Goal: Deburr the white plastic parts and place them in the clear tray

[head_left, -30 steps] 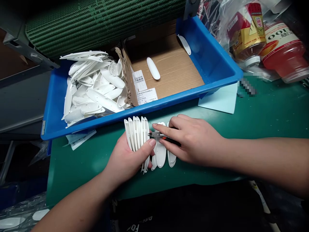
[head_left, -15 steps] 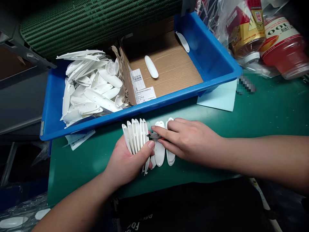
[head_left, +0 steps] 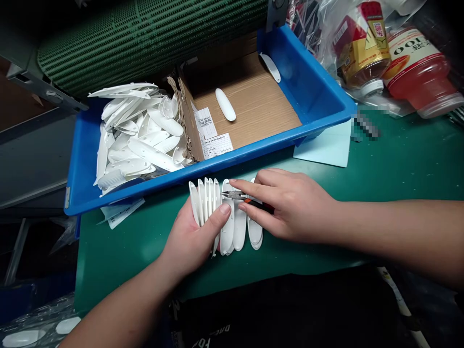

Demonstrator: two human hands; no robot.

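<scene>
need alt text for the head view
A left hand holds a fanned stack of oblong white plastic pieces over a green tabletop; the right hand holds metal-tipped pliers beside it. Behind sits a blue plastic bin with a heap of similar pieces.

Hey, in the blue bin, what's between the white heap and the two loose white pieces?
A ragged cardboard divider, with printed paper labels beside it, in the head view.
</scene>
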